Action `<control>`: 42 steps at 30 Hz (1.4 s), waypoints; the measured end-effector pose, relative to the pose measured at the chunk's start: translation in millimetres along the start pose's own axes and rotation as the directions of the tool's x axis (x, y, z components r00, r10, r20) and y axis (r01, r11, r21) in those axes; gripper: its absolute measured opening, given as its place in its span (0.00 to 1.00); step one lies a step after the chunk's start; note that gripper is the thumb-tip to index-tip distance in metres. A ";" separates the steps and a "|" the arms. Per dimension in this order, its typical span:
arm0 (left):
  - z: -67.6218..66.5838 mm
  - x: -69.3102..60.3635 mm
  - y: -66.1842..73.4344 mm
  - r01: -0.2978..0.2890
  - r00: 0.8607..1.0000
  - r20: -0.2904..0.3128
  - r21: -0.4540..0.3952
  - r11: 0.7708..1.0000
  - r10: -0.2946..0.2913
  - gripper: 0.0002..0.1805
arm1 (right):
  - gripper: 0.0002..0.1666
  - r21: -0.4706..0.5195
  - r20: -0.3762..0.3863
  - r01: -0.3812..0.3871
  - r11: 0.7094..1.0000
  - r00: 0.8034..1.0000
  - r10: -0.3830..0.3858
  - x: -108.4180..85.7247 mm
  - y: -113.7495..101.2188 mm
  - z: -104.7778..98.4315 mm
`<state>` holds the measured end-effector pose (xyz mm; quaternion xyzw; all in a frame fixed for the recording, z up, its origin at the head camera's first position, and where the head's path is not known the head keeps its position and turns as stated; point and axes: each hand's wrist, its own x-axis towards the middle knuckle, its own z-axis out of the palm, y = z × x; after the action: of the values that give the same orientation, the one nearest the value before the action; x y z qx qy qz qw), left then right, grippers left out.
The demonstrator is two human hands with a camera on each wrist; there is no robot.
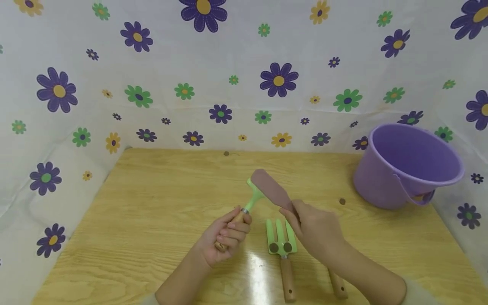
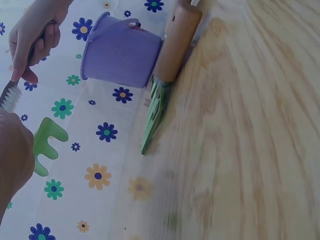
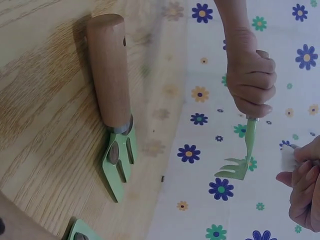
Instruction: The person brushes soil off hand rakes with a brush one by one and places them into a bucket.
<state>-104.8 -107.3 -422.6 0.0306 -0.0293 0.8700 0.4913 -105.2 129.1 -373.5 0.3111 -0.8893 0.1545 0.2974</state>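
Note:
In the head view my left hand [image 1: 228, 237] grips the wooden handle of a small hand rake [image 1: 255, 197] with a green head. My right hand [image 1: 318, 228] holds a brush [image 1: 270, 188] with a flat brownish back, slanted over the rake's head and hiding part of it. White bristles [image 2: 11, 99] show under the brush in the left wrist view. From the right wrist view, the rake's green tines [image 3: 232, 170] point sideways, and the bristles look apart from them. Both tools are held above the table.
A green hand fork [image 1: 282, 241] with two brown round spots lies between my arms. Another wooden handle [image 1: 337, 284] pokes out under my right forearm. At the right stands a purple bucket [image 1: 381, 178]. Small brown bits [image 1: 342, 201] dot the table [image 1: 152, 203]; flowered cloth [image 1: 236, 55] hangs behind.

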 end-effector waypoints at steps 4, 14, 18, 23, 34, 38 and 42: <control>-4.0 3.0 -4.3 0.015 0.998 0.064 -0.126 0.992 -0.007 0.25 | 0.35 0.032 0.028 0.012 0.999 1.000 -0.013 -0.7 -3.9 0.9; -3.6 6.9 -9.0 0.038 0.992 0.128 -0.213 0.976 -0.011 0.21 | 0.29 0.012 0.134 -0.013 1.000 0.991 0.011 0.8 -12.8 -5.8; -2.6 7.1 -9.5 0.036 0.990 0.139 -0.196 0.980 -0.009 0.22 | 0.28 0.007 0.144 0.000 1.000 0.990 -0.001 1.9 -14.6 -6.7; -1.2 7.5 -10.9 0.034 0.989 0.146 -0.180 0.983 -0.008 0.23 | 0.31 0.010 0.153 0.019 1.000 0.988 -0.021 1.8 -16.0 -3.8; 1.1 7.8 -10.3 0.047 0.989 0.143 -0.152 0.987 -0.025 0.23 | 0.20 -0.034 0.229 -0.021 0.999 0.973 0.028 3.1 -13.5 -3.6; 2.2 8.1 -11.0 0.045 0.990 0.139 -0.144 0.989 -0.025 0.23 | 0.22 -0.034 0.215 -0.010 0.999 0.976 0.017 4.0 -10.8 -4.6; 2.9 9.0 -11.8 0.037 0.992 0.127 -0.145 0.989 -0.018 0.23 | 0.27 -0.027 0.186 0.004 1.000 0.982 0.001 4.4 -6.2 -3.9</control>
<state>-99.2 -93.8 -418.6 0.0495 -0.1237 0.8549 0.5013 -102.3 124.1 -367.2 0.3208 -0.9150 0.1125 0.2171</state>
